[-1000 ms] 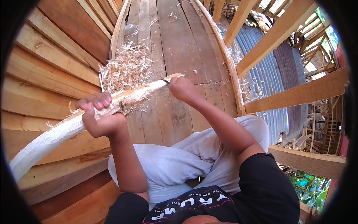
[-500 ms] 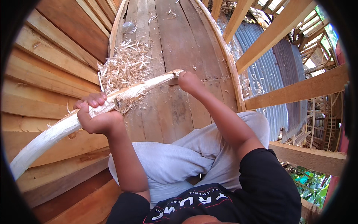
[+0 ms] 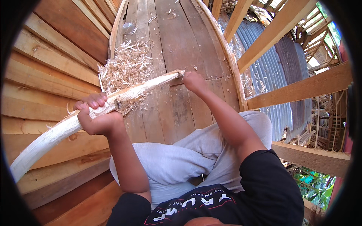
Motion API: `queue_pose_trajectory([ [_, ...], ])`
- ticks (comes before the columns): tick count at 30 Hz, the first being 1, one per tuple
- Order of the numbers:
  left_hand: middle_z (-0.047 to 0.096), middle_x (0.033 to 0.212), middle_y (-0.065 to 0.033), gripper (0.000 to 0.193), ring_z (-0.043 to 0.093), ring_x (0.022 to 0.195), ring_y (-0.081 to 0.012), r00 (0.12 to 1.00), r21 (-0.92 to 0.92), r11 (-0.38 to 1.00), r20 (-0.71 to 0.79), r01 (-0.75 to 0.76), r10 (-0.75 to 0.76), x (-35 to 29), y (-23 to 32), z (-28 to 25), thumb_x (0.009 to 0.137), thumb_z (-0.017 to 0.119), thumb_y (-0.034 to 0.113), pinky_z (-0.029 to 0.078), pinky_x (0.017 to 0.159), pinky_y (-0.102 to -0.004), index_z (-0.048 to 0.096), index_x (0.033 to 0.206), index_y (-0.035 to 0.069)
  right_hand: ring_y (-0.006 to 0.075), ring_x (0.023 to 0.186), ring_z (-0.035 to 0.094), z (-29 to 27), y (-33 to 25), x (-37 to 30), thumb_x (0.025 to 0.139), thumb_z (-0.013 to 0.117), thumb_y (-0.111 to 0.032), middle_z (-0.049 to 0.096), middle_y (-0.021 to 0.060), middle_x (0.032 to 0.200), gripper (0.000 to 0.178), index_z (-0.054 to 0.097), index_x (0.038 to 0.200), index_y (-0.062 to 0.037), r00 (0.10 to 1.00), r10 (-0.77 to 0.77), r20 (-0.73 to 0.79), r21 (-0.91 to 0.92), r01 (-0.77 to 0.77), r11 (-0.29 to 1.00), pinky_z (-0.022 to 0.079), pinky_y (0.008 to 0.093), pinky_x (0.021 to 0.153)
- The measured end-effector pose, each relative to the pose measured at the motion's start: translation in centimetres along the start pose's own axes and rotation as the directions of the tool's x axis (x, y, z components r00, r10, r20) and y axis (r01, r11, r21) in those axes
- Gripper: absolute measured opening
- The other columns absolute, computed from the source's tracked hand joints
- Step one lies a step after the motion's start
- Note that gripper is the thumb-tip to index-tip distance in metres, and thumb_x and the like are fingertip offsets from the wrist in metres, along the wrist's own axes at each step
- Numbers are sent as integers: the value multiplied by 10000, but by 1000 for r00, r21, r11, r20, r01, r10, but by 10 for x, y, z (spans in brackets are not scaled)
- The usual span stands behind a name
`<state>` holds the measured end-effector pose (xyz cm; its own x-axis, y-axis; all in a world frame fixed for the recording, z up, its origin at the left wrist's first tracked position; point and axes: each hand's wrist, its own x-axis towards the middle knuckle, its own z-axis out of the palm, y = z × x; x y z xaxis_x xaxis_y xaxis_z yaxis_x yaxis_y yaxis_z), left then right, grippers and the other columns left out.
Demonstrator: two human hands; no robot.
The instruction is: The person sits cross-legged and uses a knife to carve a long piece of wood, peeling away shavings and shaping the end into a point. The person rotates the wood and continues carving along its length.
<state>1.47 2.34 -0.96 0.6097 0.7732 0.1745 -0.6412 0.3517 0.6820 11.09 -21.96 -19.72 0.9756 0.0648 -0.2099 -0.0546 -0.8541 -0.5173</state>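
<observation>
A long, curved, pale wooden pole with its bark stripped off slants from the lower left up to the middle of the view. My left hand is wrapped round it, with the thumb and fingers closed over the wood. A darker knot shows just beside that grip. At the pole's far, thinner end, my right hand is closed in a fist. Whatever the right fist holds is mostly hidden; a small sliver shows where it meets the tip.
Curled wood shavings lie heaped on the plank floor beyond the pole. A clear cup stands farther back. Boards wall the left side. On the right are wooden rails and corrugated metal sheets. My legs are crossed below.
My right fist has shifted very slightly to the right at the pole's tip. The left hand keeps its grip, and the pole has hardly moved.
</observation>
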Motion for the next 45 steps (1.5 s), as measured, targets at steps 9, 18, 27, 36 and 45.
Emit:
queue_pose_trajectory([
  [9, 334, 575, -3, 112, 350, 496, -135, 997, 17, 997, 13, -74, 74, -4, 7, 1, 684, 468, 152, 363, 526, -278, 381, 755, 140, 446, 1025, 595, -10, -31, -15, 911, 346, -258, 623, 300, 1049, 447, 641, 980, 71, 994, 35, 107, 37, -39, 999, 448, 519, 913],
  [18, 350, 622, -3, 165, 365, 571, -139, 999, 58, 998, -38, -34, 36, -1, 5, -3, 701, 514, 179, 369, 610, -305, 363, 755, 137, 476, 1012, 583, -16, -64, -30, 916, 321, -280, 607, 323, 1052, 484, 630, 988, 86, 989, 88, 118, 206, -111, 972, 433, 531, 915],
  [27, 359, 635, -9, 145, 359, 580, -142, 992, 75, 997, -115, -35, 44, -2, 4, 1, 732, 501, 152, 386, 626, -319, 360, 746, 124, 427, 1009, 607, -10, -54, -19, 915, 327, -306, 635, 282, 1044, 492, 659, 962, 54, 984, 112, 139, 232, -142, 962, 455, 506, 904],
  [36, 349, 597, -9, 142, 363, 537, -139, 993, 65, 998, -116, -26, 34, 4, 5, 0, 708, 500, 150, 384, 580, -297, 364, 746, 132, 433, 1015, 611, -15, -25, -13, 924, 318, -330, 635, 272, 1066, 507, 655, 1007, 40, 985, 164, 57, 175, -172, 969, 463, 510, 905],
  [45, 350, 628, -9, 163, 358, 562, -137, 998, 48, 998, -45, -35, 37, -4, 3, 0, 707, 510, 158, 373, 599, -299, 355, 751, 127, 435, 1017, 608, -9, -14, -8, 927, 325, -339, 639, 277, 1044, 512, 662, 1002, 39, 985, 167, 29, 167, -170, 971, 460, 504, 911],
])
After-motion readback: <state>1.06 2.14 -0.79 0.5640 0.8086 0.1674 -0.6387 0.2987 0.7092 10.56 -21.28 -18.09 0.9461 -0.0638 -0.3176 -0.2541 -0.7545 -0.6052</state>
